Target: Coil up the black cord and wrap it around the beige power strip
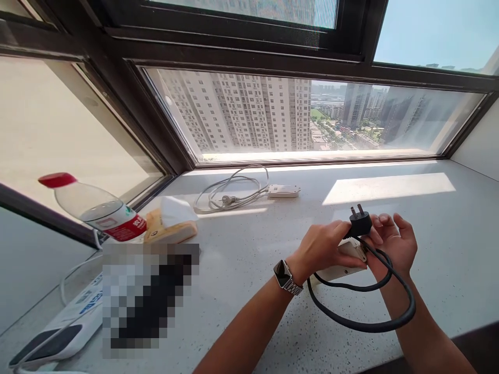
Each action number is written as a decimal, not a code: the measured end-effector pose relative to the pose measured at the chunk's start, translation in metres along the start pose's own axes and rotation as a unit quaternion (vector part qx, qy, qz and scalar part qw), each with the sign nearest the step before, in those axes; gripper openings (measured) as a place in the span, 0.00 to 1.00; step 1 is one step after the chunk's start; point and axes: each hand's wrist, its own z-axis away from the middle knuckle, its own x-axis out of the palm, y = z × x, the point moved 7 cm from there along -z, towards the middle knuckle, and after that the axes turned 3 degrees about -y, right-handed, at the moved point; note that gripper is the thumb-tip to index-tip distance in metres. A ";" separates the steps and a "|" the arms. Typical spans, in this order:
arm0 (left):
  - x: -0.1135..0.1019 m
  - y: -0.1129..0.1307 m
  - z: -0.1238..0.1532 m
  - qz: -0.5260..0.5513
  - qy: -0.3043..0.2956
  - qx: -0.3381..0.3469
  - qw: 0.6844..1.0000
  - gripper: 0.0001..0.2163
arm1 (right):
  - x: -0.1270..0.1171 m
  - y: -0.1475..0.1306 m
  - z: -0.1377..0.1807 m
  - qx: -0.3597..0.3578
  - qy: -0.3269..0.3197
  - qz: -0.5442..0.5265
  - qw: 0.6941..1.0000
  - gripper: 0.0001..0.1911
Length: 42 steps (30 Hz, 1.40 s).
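Observation:
My left hand (323, 246), with a watch on its wrist, is closed around a white power strip (335, 272) and the base of a black plug (360, 222). Two of the plug's prongs show, pointing up. A thick black cord (366, 326) hangs in loops below and passes in front of my right wrist. Just right of the plug, my right hand (395, 241) is turned palm up, its fingers loosely bent and apart. Whether its fingertips touch the plug is hard to see.
On the white sill (234, 291), a coiled white cord (234, 179) joins a small white power strip (284, 191) near the window. At left are a red-capped bottle (105, 213), a tissue pack (171, 228), a blurred-out dark object (152, 301) and a long white item (58, 337) with cords.

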 end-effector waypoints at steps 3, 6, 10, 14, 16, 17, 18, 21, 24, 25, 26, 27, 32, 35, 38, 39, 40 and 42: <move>0.012 0.000 -0.001 -0.003 -0.042 -0.015 0.999 0.30 | -0.011 0.002 0.001 0.000 0.041 -0.047 0.998 0.10; 0.021 0.002 -0.004 -0.031 -0.079 -0.024 0.996 0.32 | -0.022 0.002 0.002 -0.014 0.082 -0.077 0.994 0.10; 0.024 0.005 -0.007 -0.045 -0.092 -0.028 0.994 0.34 | -0.030 0.007 -0.003 -0.003 0.088 -0.068 0.994 0.10; 0.028 0.004 -0.006 -0.040 -0.111 -0.065 0.991 0.30 | -0.042 0.013 -0.011 -0.006 0.103 -0.072 0.992 0.10; 0.027 0.002 -0.006 -0.043 -0.105 -0.085 0.990 0.26 | -0.047 0.017 -0.016 -0.014 0.113 -0.065 0.991 0.11; 0.025 0.000 -0.005 -0.035 -0.100 -0.100 0.989 0.24 | -0.048 0.019 -0.018 -0.017 0.112 -0.058 0.992 0.13; 0.023 -0.003 -0.005 -0.016 -0.092 -0.119 0.989 0.23 | -0.047 0.021 -0.020 -0.018 0.106 -0.048 0.993 0.16; 0.009 -0.018 -0.003 0.105 -0.021 -0.181 0.978 0.26 | -0.038 0.035 -0.024 -0.004 0.063 0.012 0.998 0.28; -0.004 -0.029 -0.001 0.248 0.079 -0.177 0.949 0.26 | -0.023 0.054 -0.021 0.032 -0.006 0.091 0.995 0.35; -0.004 -0.030 -0.001 0.279 0.090 -0.165 0.942 0.24 | -0.018 0.062 -0.018 0.049 -0.031 0.105 0.993 0.36; -0.003 -0.030 -0.001 0.292 0.086 -0.157 0.940 0.22 | -0.014 0.069 -0.015 0.069 -0.054 0.109 0.990 0.37; 0.000 -0.030 -0.001 0.282 0.073 -0.155 0.944 0.20 | -0.011 0.075 -0.011 0.090 -0.074 0.102 0.988 0.38; 0.000 -0.021 -0.003 0.025 0.015 -0.164 0.986 0.22 | -0.009 0.091 0.000 0.166 -0.105 0.045 0.979 0.35; -0.005 -0.014 -0.004 -0.092 0.011 -0.149 0.984 0.22 | -0.009 0.093 0.001 0.192 -0.108 0.041 0.975 0.29; -0.007 -0.011 -0.003 -0.169 0.009 -0.132 0.977 0.26 | -0.013 0.090 -0.002 0.193 -0.092 0.040 0.976 0.23; -0.007 -0.010 -0.002 -0.190 0.007 -0.128 0.973 0.26 | -0.016 0.090 -0.003 0.196 -0.081 0.040 0.976 0.20; -0.007 -0.010 -0.001 -0.208 0.004 -0.124 0.970 0.27 | -0.020 0.090 -0.004 0.201 -0.071 0.042 0.976 0.17; -0.007 -0.009 -0.001 -0.231 -0.005 -0.119 0.966 0.29 | -0.026 0.092 -0.004 0.221 -0.059 0.046 0.972 0.13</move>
